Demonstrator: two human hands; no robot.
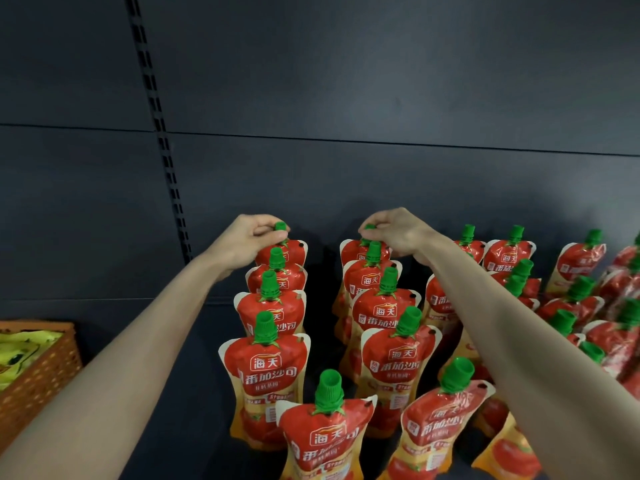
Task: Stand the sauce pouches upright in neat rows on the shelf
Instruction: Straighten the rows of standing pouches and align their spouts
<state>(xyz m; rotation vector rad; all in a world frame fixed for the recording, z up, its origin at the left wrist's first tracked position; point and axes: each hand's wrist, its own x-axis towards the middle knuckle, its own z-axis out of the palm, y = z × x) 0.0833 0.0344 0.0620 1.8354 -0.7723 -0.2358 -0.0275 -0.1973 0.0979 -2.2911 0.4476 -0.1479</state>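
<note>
Red tomato sauce pouches with green caps stand upright in rows on the dark shelf point(194, 358). My left hand point(242, 242) pinches the green cap of the rearmost pouch point(292, 251) in the left row. My right hand point(398, 233) pinches the cap of the rearmost pouch point(351, 251) in the second row. Both pouches stand against the back panel. A front pouch point(325, 434) stands between the two rows, near the shelf's front edge. Further rows of pouches point(571, 306) fill the right side, partly hidden behind my right forearm.
A woven orange basket point(41, 372) with yellow packets sits at the left edge of the shelf. A slotted upright point(162, 133) runs up the dark back panel. Bare shelf lies between the basket and the left row.
</note>
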